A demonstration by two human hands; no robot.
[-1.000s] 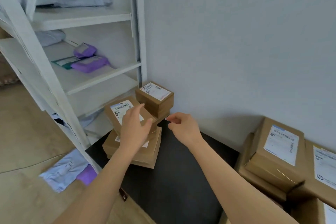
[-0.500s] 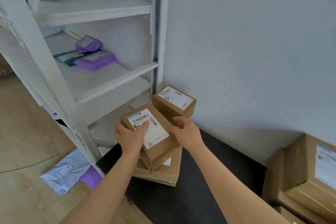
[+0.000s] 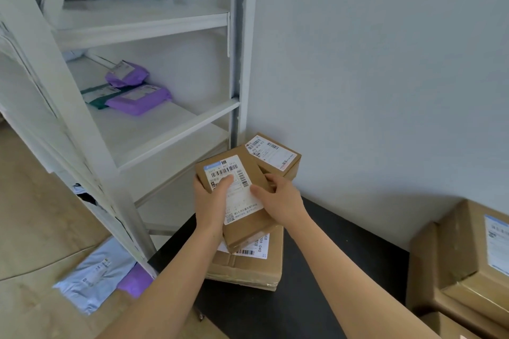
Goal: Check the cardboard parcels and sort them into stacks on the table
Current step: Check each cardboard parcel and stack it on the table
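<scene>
Soft, even, cool-toned light fills the scene, bright without glare. The pale wall [image 3: 385, 63] carries a faint, blurry-edged shadow low down, above the black bench [image 3: 363, 239], which shows little surface detail. Wide-angle distortion makes the white shelf frame [image 3: 82, 132] lean and bow at the left edge. Fine print on the held parcel [image 3: 242, 203] is soft and mostly illegible.
</scene>
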